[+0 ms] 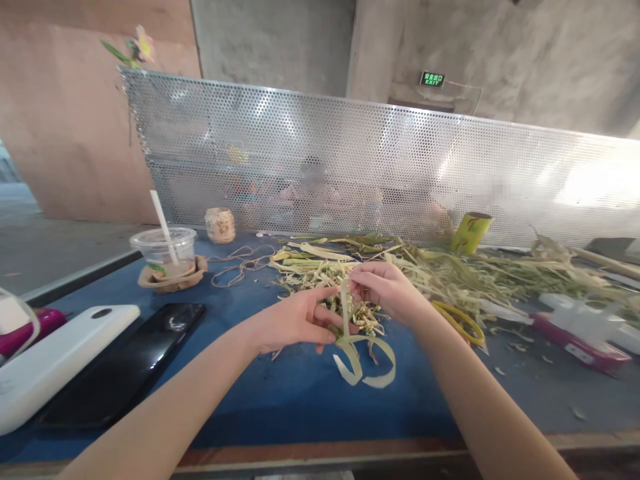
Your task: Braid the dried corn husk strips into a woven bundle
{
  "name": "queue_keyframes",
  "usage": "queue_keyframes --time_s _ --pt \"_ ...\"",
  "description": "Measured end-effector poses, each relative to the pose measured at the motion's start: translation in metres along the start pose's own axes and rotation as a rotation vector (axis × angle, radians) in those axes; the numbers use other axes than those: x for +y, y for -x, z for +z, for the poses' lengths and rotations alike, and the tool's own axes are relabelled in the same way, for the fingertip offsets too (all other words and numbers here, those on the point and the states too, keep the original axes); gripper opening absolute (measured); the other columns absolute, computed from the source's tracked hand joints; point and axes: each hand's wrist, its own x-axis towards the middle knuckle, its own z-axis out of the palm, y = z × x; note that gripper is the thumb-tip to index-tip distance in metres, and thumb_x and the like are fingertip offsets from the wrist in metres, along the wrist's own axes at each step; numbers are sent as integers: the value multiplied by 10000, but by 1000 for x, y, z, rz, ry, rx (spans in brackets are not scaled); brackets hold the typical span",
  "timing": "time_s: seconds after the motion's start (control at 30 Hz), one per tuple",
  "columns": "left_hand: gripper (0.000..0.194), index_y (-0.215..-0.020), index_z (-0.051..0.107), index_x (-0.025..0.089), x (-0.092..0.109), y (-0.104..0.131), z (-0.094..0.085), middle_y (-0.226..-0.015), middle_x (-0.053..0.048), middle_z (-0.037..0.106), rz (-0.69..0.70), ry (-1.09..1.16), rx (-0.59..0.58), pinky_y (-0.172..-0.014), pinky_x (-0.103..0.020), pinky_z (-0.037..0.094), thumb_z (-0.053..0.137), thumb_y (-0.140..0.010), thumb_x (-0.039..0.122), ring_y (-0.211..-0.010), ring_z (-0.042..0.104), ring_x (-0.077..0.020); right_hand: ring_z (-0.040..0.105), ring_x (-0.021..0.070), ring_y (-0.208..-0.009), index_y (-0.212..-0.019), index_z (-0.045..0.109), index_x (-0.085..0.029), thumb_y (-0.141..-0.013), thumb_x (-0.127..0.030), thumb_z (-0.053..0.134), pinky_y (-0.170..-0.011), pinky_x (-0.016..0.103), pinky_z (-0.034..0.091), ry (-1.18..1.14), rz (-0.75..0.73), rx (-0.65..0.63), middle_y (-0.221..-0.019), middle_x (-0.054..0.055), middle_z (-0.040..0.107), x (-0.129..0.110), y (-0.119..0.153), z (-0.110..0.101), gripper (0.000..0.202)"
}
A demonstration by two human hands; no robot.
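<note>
Head view shows me two bare hands over the blue bench (pixel 280 407), working on a thin, pale leaf strip (pixel 345 303). The strip hangs down between the hands, and its low part curls into loops near the front of the bench. My right hand (pixel 385 288) pinches the top of it, with the thumb and fingers pressed together. My left hand (pixel 297 321) is just beside it, with the pointing finger stretched out and the thumb well apart from it. I can't tell if the lower fingers of that hand grip the strip or only touch it.

From here, I think the best way is to pinch snugly but not squeeze hard. The strip looks thin, so a sharp tug could split it. I'd pull slowly, along its length, and keep it flat so it doesn't twist. The loops should hang free, so they don't snag on the heap of plant scraps (pixel 320 275) behind. My left hand could steady the low part while my right hand guides the top. I'd keep my right arm away from the yellow-handled scissors (pixel 480 335), which lie near it.
</note>
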Motion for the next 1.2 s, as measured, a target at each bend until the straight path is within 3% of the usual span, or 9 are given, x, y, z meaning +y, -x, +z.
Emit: queue_keyframes --time_s 0.3,0.5,0.67,0.8,0.87,1.0,1.1,1.2 --pt "689 -1354 264 193 0 0 0 -1038 -133 661 21 -37 -43 -555 -237 401 590 -754 99 -788 607 -159 401 82 -469 -607 602 -154 -771 -298 481 -461 221 320 402 -18 -5 -506 -26 461 -13 3 2 249" --pt "514 -1275 383 150 6 3 4 -1033 -148 664 -25 -58 10 -605 -263 434 570 -800 218 -909 601 -196 392 93 -459 -578 613 -162 -752 -299 491 -469 237 305 534 -24 -1 -482 -27 445 -9 -2 4 253" --pt "488 -1206 439 129 2 0 3 -1035 -155 660 -33 -90 70 -573 -262 423 604 -778 295 -895 610 -212 411 94 -479 -587 613 -161 -765 -300 490 -479 236 319 522 -15 -12 -508 -17 475 -10 -1 7 257" --pt "353 -1081 526 119 1 -2 3 -968 -131 681 2 -110 116 -545 -253 417 606 -774 272 -724 606 -153 439 101 -511 -618 597 -159 -801 -400 470 -506 241 360 443 -24 -61 -549 -9 485 -11 1 6 328" --pt "295 -1019 558 123 3 -2 4 -917 -113 693 -9 -83 139 -526 -239 406 611 -769 272 -683 596 -136 480 118 -564 -646 586 -160 -808 -422 459 -539 252 390 425 -40 -15 -610 6 519 -10 0 2 333" --pt "268 -903 583 101 5 -2 6 -862 -114 703 -81 -15 223 -481 -225 384 664 -720 279 -599 582 -112 546 143 -656 -845 572 -163 -843 -294 393 -581 274 448 410 -75 160 -791 48 585 -3 0 -2 222" --pt "340 -980 587 97 4 -4 6 -889 -117 703 -121 21 277 -468 -225 388 684 -700 264 -578 578 -106 583 156 -745 -1040 479 -185 -866 -224 360 -678 300 468 405 -233 193 -802 43 608 -1 4 3 215" --pt "271 -932 619 85 2 -5 5 -928 -126 695 -167 38 317 -474 -224 400 667 -711 234 -632 602 -122 591 157 -819 -1132 393 -202 -879 -215 369 -791 332 451 358 -406 283 -829 41 623 -4 10 14 254"
